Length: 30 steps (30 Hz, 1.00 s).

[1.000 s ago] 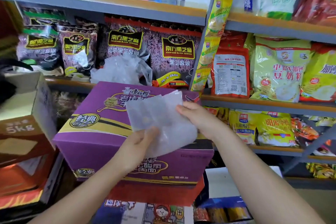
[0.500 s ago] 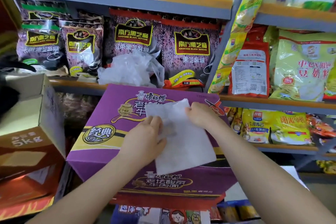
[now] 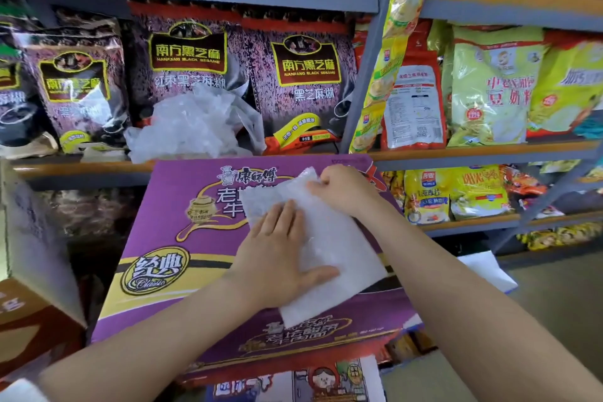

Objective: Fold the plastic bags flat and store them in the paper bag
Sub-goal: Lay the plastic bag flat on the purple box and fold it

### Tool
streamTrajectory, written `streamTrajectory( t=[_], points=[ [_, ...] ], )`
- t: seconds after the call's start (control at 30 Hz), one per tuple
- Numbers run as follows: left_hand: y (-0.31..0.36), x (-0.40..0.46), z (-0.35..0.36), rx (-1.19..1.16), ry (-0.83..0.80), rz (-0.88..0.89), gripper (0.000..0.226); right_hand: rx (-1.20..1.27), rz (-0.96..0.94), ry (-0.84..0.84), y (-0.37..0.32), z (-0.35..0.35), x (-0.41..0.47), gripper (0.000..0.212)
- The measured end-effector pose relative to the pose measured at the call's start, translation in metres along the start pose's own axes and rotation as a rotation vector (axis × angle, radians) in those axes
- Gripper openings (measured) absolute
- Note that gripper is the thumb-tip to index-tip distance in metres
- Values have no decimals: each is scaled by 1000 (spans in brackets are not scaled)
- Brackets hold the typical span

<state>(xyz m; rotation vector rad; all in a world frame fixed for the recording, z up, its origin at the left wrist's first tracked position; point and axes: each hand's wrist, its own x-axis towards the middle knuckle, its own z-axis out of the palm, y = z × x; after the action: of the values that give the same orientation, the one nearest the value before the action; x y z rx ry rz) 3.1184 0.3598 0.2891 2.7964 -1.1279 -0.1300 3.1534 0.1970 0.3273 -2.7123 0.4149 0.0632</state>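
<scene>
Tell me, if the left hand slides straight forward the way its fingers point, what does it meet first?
Probably the right hand, which pinches the far corner of the flat clear plastic bag on the purple cardboard box. The left hand presses flat, fingers pointing that way.

light: bright, even | shadows: faint | edges: wide-angle bending | detail: slightly soft

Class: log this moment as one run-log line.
left hand: flat on plastic bag | right hand: pinches bag's top edge | surface: purple box
</scene>
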Motion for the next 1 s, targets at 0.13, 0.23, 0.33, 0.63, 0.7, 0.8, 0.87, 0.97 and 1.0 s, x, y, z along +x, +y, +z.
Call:
streamTrajectory(
  t=[0.13, 0.23, 0.33, 0.63, 0.7, 0.8, 0.87, 0.97, 1.0],
  points=[
    [0, 0, 0, -38, 30, -17, 137, 180, -30, 19, -2, 2, 6, 46],
    [-2, -1, 1, -44, 69, -15, 137, 264, -75, 50, 2, 7, 13, 41],
    [-4, 0, 1, -35, 113, 2, 126, 244, -54, 60, 4, 10, 20, 35],
    [-6, 3, -1, 35, 19, 5, 112, -226, -16, 175, -14, 3, -1, 31],
    [-7, 4, 0, 25, 3, 19, 117, -321, -157, 279, -16, -8, -23, 29],
    [-7, 5, 1, 24, -5, 28, 136, -351, -345, 230, -18, -3, -58, 27],
    [-6, 5, 0, 27, -12, 21, 144, -266, -356, 90, -11, 12, -66, 35],
    [-3, 1, -4, 5, -44, -19, 152, -233, -326, -61, 7, 32, -58, 54],
    [-2, -1, -5, 3, -46, -39, 154, -247, -304, -85, 11, 34, -55, 57]
  ],
)
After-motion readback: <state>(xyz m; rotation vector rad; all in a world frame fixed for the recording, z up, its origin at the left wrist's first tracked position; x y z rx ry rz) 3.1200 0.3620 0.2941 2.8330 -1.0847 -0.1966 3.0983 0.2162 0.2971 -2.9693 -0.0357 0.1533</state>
